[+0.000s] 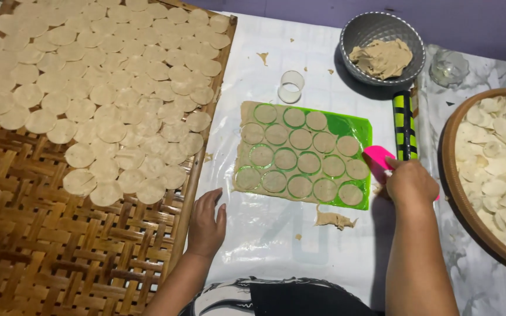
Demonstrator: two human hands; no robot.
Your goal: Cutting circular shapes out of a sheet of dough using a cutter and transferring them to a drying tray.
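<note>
Dough sheet (pixel 300 155): thin, pale tan, lying on a green cutting mat (pixel 341 124) at the middle of the white-covered table (pixel 265 240). Rounds are stamped across the whole sheet in four rows; green rings show around most of them, so the cutting looks finished. The rounds themselves all sit in place, none lifted out.

Pink scraper (pixel 377 159): flat plastic blade, at the right edge of the mat, gripped by the right hand (pixel 410 182), whose fingers are closed on its handle end.

Left hand (pixel 205 222): holds nothing, palm down, fingers loosely spread, resting on the table just left of the mat's lower corner, beside the tray edge.

Clear ring cutter (pixel 291 86): set down above the mat, apart from it.

Green and black rolling pin (pixel 404 124): lying just right of the mat, above the right hand.

Dough scraps (pixel 335 219): a torn piece below the mat, crumbs nearby.

Grey bowl (pixel 365 30): upper right, holding a lump of spare dough (pixel 382 57).

Woven bamboo tray (pixel 60 251): left of the table; its upper part is covered with laid-out rounds (pixel 106 93), the lower part bare. By this count much of the laying-out is done, with one sheet's worth left to move.

Round basket (pixel 449 175): right edge, heaped with pale curled chips (pixel 499 164).

Small glass dish (pixel 449 67): beside the grey bowl.
</note>
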